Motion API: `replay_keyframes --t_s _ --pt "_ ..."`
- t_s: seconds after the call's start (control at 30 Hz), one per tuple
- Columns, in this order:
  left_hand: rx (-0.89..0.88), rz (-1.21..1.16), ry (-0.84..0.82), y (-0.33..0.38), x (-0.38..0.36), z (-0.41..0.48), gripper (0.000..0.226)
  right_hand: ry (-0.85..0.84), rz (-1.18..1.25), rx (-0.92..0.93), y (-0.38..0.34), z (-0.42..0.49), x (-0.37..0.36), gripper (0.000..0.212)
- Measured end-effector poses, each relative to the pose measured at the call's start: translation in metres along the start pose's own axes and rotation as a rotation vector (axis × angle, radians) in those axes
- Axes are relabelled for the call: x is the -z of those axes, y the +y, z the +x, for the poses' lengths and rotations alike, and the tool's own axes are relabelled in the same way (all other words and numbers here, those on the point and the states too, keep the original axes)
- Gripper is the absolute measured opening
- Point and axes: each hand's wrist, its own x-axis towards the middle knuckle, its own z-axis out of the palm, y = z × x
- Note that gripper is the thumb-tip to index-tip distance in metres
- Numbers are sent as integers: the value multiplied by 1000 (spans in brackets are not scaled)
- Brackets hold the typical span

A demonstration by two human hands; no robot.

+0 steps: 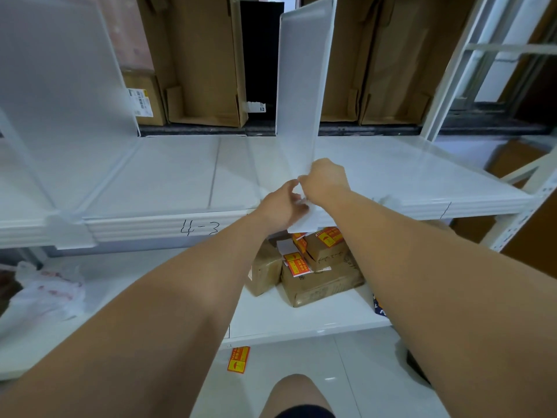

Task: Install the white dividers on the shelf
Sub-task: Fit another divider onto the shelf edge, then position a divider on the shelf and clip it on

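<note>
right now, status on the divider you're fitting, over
Left grip and right grip both holding front end of the white divider at the shelf edge. Divider upright, running front to back. Nothing seen blocking it.

Single view: a wide-angle camera worn on the person's head. The optical axis points forward and downward at the shelf (168, 176), whose front edge crosses mid-frame from 9 to 3 o'clock, close to the lens. The left forearm (180, 297) enters from 7 o'clock and the right forearm (422, 267) from 4 o'clock. They converge on the left hand (283, 206) and right hand (324, 179) at frame centre. The divider (301, 86) rises toward 12 o'clock. The lower shelf (301, 321), floor (361, 372) and knee (294, 393) occupy 6 o'clock. Straight edges bow near the borders.
</note>
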Motion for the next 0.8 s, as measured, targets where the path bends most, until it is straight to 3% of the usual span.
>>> replay_keyframes --t_s 0.13,0.23,0.3,0.43,0.53,0.8 --pt "-52 12 65 3 13 -16 59 111 244 -29 -2 -16 -6 58" --pt "-45 119 226 -3 30 -25 53 230 324 11 -17 -29 -6 48" --pt "-22 234 282 -10 41 -29 50 217 317 49 -26 -36 -9 41" --pt "128 449 269 -29 63 -37 50 53 262 108 -43 -50 -21 28" --pt "219 480 228 -44 78 -50 51 -82 165 135 -54 -60 -32 33" --pt "245 737 207 -75 108 -74 56 -381 -81 179 -81 -69 -66 18"
